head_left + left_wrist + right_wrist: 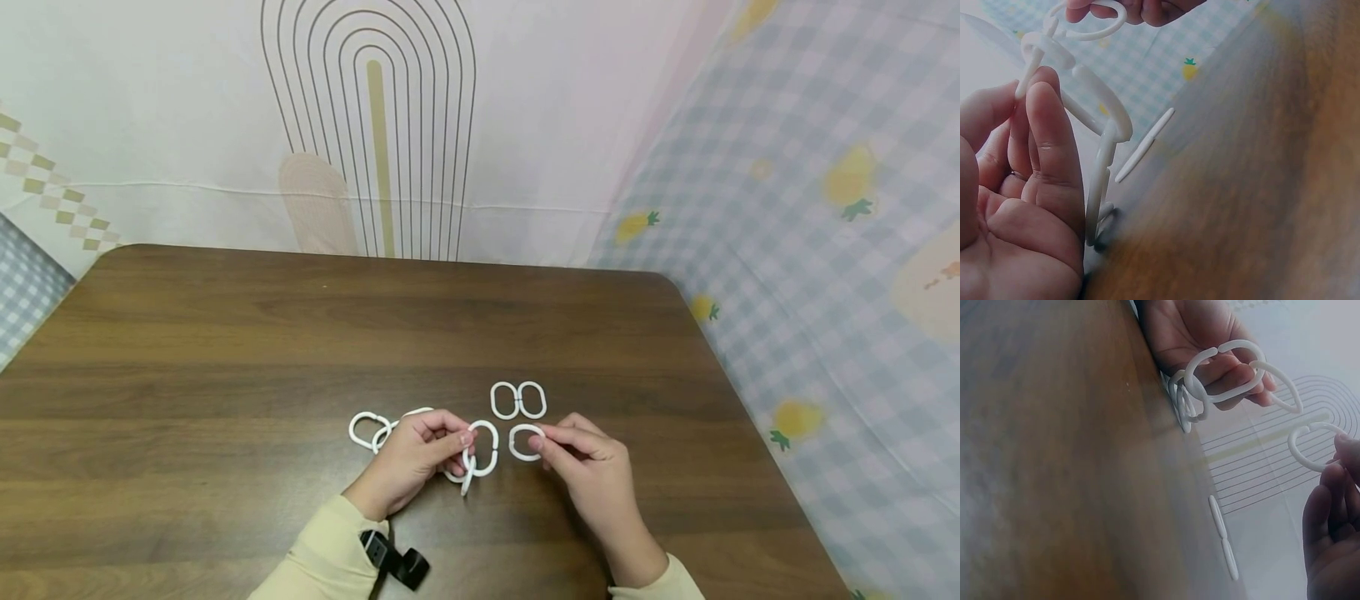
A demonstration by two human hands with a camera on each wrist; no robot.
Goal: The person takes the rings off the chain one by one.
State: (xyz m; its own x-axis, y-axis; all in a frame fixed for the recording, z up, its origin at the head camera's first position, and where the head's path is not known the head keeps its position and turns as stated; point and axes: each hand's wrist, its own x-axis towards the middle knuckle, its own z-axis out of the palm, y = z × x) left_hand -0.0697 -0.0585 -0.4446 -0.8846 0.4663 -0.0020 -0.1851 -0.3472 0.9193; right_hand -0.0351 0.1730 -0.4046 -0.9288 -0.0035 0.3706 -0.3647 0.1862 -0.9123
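Note:
My left hand pinches a white oval plastic link between thumb and fingertips. That link belongs to a short chain; more joined links hang under the fingers, and others lie on the table to the left, partly hidden behind the hand. A split shows in the side of the links in the right wrist view. Just to the right, my right hand holds a single white link by its edge with thumb and forefinger. A small gap separates this single link from the chain.
Two loose white links lie side by side on the brown wooden table, beyond the hands. Patterned cloth hangs behind the table and along its right side. A black strap-on camera sits on the left wrist.

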